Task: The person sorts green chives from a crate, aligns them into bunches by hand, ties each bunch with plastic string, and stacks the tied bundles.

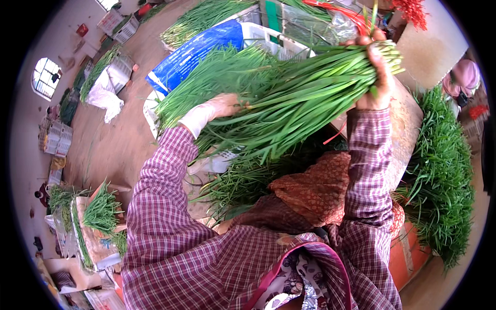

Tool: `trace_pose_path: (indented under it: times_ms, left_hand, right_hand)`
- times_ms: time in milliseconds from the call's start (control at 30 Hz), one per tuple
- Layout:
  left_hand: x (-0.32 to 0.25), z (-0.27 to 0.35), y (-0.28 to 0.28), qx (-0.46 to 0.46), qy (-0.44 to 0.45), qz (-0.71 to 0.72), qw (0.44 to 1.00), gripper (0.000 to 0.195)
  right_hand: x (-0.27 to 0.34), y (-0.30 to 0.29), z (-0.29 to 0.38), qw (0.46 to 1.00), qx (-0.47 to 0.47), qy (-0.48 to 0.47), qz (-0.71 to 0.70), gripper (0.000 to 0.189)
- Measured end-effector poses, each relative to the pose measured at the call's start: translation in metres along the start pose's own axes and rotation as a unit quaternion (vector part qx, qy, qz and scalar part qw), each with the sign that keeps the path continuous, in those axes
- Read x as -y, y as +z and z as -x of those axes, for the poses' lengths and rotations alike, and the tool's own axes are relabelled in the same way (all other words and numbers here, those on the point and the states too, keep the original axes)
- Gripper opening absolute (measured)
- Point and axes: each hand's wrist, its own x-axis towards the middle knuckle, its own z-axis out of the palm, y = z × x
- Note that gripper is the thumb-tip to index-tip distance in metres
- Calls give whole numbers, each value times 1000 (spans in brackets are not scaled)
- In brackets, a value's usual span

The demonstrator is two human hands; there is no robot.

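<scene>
My right hand (pixel 375 77) grips a thick bundle of garlic chives (pixel 310 93) near its pale stem ends and holds it up. The long green leaves fan out to the left and droop. My left hand (pixel 226 105), with a white cover at the wrist, has its fingertips at the bundle's leaves, with a yellowish leaf pinched there. Behind that hand, more chives (pixel 217 73) lie over a white plastic crate (pixel 279 42) partly draped with a blue printed sheet (pixel 197 50). The leaves partly hide the left fingertips.
Loose greens (pixel 248 182) lie below the bundle. A worn board (pixel 405 128) is beside my right forearm. Tall chives (pixel 441 174) stand at the right by an orange-red surface (pixel 410 252). Red ties (pixel 410 11) hang at the upper right. Another crate (pixel 122 71) sits on the floor at left.
</scene>
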Motion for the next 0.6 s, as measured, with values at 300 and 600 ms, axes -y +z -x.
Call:
trace_pose_path:
  times_ms: [300, 600]
  left_hand:
    - [-32, 106, -106, -131, -63, 253, 957, 55]
    - [-202, 105, -116, -158, 272, 474, 822, 91]
  right_hand:
    - [71, -17, -2, 973, -59, 18, 223, 43]
    - [78, 29, 22, 973, 119, 144, -135, 47]
